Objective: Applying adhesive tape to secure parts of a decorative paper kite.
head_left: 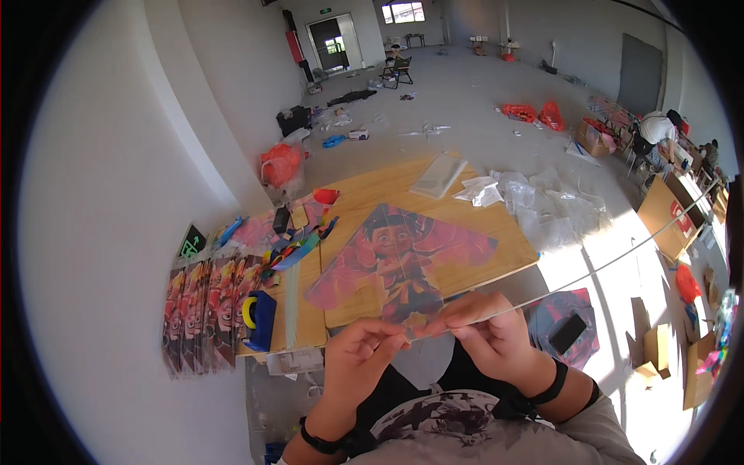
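Observation:
A long, thin, pale rod [597, 271] slants up to the far right from my hands, its far part reaching out over the floor. My right hand [500, 341] is closed around it, thumb and fingers pressed together. My left hand [359, 360] pinches at its near end, though the exact tip between the fingers is too small to make out. Just beyond both hands, a kite [395, 244] printed with a cartoon figure lies spread on the wooden table [488, 275]. Its lower tail part comes up to my fingers, and whether they touch it I cannot tell.
On the left stand a blue tape dispenser [263, 322], colourful ribbons [298, 252] and several hanging printed kite pieces [205, 310]. A clear plastic packet [439, 175] lies at the table's far edge. Crumpled plastic [542, 205], cardboard boxes [664, 217] and a bending person [657, 132] are to the right.

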Demonstrator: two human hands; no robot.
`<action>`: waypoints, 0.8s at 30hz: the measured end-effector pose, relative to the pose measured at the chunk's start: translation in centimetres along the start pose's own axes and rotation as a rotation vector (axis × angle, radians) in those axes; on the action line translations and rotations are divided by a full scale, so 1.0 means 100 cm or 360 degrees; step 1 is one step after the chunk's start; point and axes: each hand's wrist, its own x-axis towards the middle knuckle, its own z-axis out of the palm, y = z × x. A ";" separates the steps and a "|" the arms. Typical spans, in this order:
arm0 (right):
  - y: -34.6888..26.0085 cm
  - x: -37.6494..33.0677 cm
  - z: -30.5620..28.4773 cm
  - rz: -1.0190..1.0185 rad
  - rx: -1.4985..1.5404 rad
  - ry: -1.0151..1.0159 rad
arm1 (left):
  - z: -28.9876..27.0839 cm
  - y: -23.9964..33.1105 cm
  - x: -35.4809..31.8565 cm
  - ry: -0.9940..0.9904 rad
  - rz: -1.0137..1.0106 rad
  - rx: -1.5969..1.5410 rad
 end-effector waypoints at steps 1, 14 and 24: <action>-0.002 0.002 -0.001 -0.0005 0.0013 -0.0021 | -0.001 0.002 0.003 -0.0014 0.0030 0.0006; 0.019 0.020 -0.019 -0.0037 0.0152 -0.0045 | -0.003 0.000 0.034 -0.0072 0.0036 0.0077; 0.027 0.018 -0.018 0.0042 0.0100 -0.0041 | -0.003 -0.002 0.036 -0.0072 -0.0031 0.0112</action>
